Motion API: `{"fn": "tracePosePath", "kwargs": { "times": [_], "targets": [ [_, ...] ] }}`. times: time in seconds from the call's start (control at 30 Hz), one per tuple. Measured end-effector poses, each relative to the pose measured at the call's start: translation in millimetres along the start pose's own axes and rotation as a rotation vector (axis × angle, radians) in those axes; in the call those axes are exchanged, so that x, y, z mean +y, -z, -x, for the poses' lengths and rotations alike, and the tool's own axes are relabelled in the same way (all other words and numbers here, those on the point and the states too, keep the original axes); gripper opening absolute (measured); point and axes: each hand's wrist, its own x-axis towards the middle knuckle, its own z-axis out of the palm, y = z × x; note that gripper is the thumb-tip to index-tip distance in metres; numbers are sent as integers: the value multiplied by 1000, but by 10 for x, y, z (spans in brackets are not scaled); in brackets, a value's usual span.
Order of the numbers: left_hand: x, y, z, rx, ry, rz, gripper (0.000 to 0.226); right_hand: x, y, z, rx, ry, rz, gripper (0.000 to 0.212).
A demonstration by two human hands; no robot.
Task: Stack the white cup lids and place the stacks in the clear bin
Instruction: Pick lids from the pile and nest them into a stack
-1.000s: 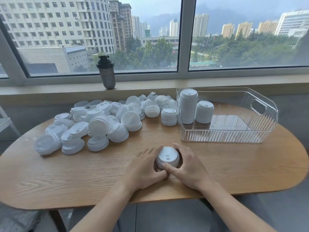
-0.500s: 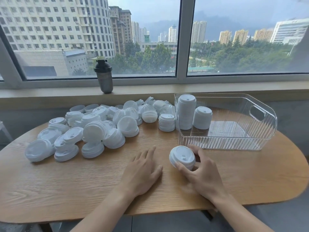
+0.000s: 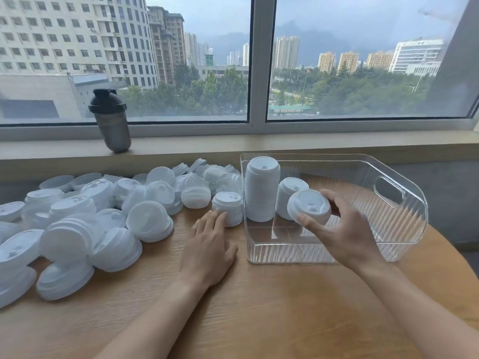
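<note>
While left hand [image 3: 210, 244] lies flat, right hand [image 3: 344, 229] grips lid stack [image 3: 309, 206].

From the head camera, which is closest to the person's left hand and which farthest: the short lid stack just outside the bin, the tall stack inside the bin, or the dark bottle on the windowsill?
1. Short lid stack: just beyond the left hand, at its fingertips, outside the bin.
2. Tall stack: to the right, inside the bin's left corner.
3. Dark bottle: far back left, on the windowsill.
</note>
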Motion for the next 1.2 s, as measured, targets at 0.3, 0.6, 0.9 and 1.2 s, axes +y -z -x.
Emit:
{"fn": "tracePosePath", "kwargs": {
  "times": [0.3, 0.6, 0.9, 1.2],
  "targets": [
    [-74, -245, -450, 263, 96, 71, 58, 237, -210, -792, 30, 2, 44, 87],
    [-98, -284, -450, 295, 134, 59, 48, 301, -363, -1036, -95, -29, 125, 85],
    [-117, -298, -468, 311, 136, 153, 58, 270, -379, -1019, -144, -85, 136, 73],
    [-207, -327, -646, 84, 208, 352, 88, 190, -252, -678, -18, -5, 156, 73]
  ]
}}
